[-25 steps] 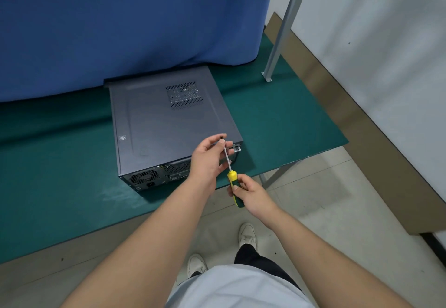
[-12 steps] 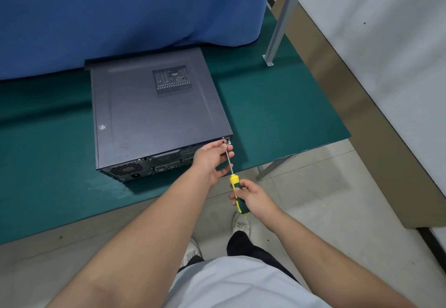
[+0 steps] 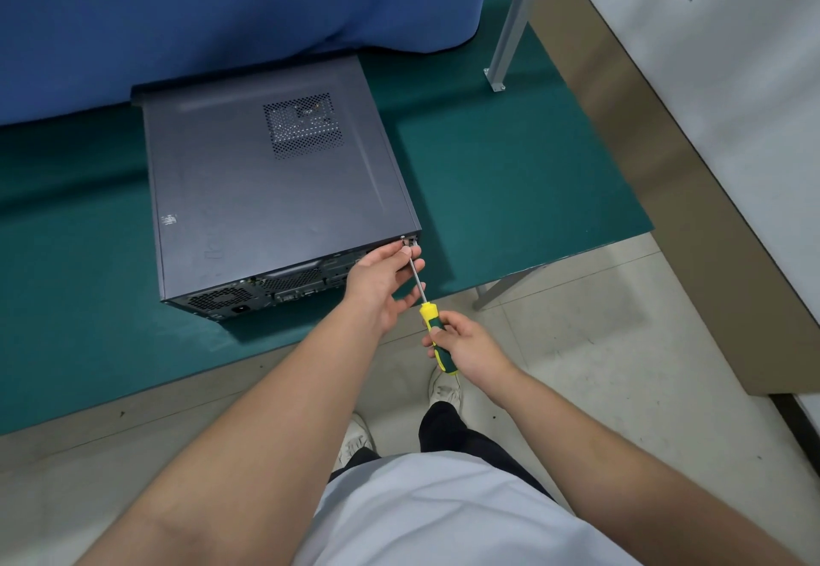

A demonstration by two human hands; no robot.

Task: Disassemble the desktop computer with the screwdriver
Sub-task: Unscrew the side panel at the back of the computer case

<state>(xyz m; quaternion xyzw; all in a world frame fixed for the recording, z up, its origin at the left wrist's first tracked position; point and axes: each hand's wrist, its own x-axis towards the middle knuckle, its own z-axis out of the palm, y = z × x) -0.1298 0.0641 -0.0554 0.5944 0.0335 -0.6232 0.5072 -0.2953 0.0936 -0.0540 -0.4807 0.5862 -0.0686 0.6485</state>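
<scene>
Green mat (image 3: 510, 193); screwdriver (image 3: 427, 312) tip up-left toward computer (image 3: 266, 210) corner.

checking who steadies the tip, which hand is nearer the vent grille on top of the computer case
Left. The left hand is at the case's near right corner, fingers at the screwdriver shaft, below the vent grille. The right hand grips the handle farther back, off the table edge.

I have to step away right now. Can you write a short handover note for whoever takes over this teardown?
Right hand grips the screwdriver handle.
Left hand pinches the shaft near the tip, steadying it.
Desktop computer lies flat on the green mat, rear panel toward you; the tip sits at its upper right rear corner.
Done: tool lined up there.
Left: cover is still on; undo that screw, then the rest.
</scene>
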